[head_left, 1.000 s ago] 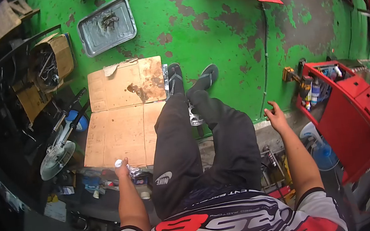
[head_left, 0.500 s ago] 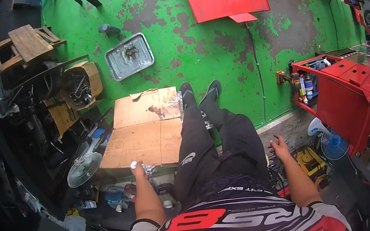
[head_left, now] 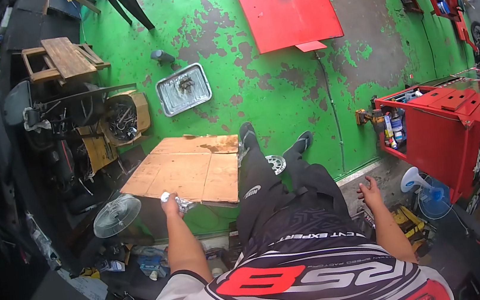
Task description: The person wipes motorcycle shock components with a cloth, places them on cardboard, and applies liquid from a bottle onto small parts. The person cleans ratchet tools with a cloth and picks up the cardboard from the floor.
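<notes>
My left hand (head_left: 170,205) is closed around a crumpled white and silvery thing (head_left: 184,203); whether it is a rag or a plastic wrapper I cannot make out. That hand is at the near edge of an unfolded cardboard sheet (head_left: 182,168), which has dark stains at its far right corner. Whether the fingers also grip the cardboard is hidden. My right hand (head_left: 369,191) hangs beside my right leg with its fingers apart and nothing in it. Between my feet, on the green floor, lies a round metal disc (head_left: 276,163) with holes.
A metal tray (head_left: 166,108) lies ahead on the floor, beside a dark cup (head_left: 162,56). On the left are a box of metal parts (head_left: 138,111) and a fan (head_left: 117,215). A red cabinet (head_left: 439,137) and a blue-and-white fan (head_left: 430,189) stand right.
The view has shifted, and my right foot has moved outward, exposing the metal disc. My left hand now overlaps the cardboard's near edge, and the sheet looks more tilted. My right hand stays empty.
</notes>
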Demonstrator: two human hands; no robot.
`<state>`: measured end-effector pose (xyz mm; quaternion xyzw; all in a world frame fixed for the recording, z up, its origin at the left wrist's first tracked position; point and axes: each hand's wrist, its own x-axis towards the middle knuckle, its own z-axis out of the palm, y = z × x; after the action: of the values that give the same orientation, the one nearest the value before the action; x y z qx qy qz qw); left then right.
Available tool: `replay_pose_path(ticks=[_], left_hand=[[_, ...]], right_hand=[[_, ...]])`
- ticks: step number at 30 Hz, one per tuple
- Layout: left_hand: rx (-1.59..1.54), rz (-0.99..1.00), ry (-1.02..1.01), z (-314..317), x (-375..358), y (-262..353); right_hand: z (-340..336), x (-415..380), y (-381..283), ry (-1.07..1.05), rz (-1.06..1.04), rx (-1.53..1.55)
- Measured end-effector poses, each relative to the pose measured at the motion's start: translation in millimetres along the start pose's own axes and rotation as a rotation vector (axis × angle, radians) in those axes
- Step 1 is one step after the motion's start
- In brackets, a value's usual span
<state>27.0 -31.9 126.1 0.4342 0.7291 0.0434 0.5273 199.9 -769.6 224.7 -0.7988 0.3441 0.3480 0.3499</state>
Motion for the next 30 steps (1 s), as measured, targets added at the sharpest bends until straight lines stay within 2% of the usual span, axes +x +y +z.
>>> replay_pose_path(ticks=[3, 6, 9, 10, 13, 15, 18, 20, 24, 25, 28, 30], left_hand=[[0.042, 0.091, -0.053, -2.8, -12.4, 14.7], [0.163, 0.147, -0.056, 0.8, -50.3, 47.2], [0.346, 0.284, -0.065, 2.4, -83.7, 76.6], [0.396, 0.342, -0.046, 8.1, -116.2, 95.0], [0.526, 0.536, -0.179, 6.0, -146.9, 137.8], [0.627, 0.672, -0.252, 29.5, -203.4, 168.9], [0.769, 0.917, -0.411, 63.0, -247.8, 209.6], [0.902, 0.987, -0.490, 96.1, -290.8, 234.9], [1.343, 1.279, -0.438, 182.6, -407.2, 259.7], [1.447, 1.355, -0.414, 203.4, -423.0, 261.4], [1.705, 1.489, -0.557, 274.5, -502.5, 247.5], [1.817, 1.673, -0.658, 317.7, -519.9, 231.2]], right_hand=[[-7.3, 10.1, 24.2, 0.009, -0.101, 0.067], [-13.0, 16.2, 8.8, 0.013, -0.132, 0.071], [-11.5, 34.2, 12.2, 0.008, -0.204, 0.161], [-13.5, 35.6, 5.6, 0.005, -0.233, 0.154], [-21.6, 33.2, -22.4, -0.019, -0.309, 0.170], [-26.6, 42.3, -32.3, -0.031, -0.373, 0.254], [-43.8, 39.0, -54.8, -0.019, -0.461, 0.235], [-58.4, 36.2, -69.4, -0.018, -0.495, 0.250], [-98.9, 7.1, -120.2, -0.054, -0.623, 0.243], [-106.8, 0.2, -133.2, 0.041, -0.783, 0.153], [-137.4, -35.2, -183.3, 0.265, -1.198, -0.082], [-151.1, -61.1, -212.7, 0.424, -1.359, -0.157]])
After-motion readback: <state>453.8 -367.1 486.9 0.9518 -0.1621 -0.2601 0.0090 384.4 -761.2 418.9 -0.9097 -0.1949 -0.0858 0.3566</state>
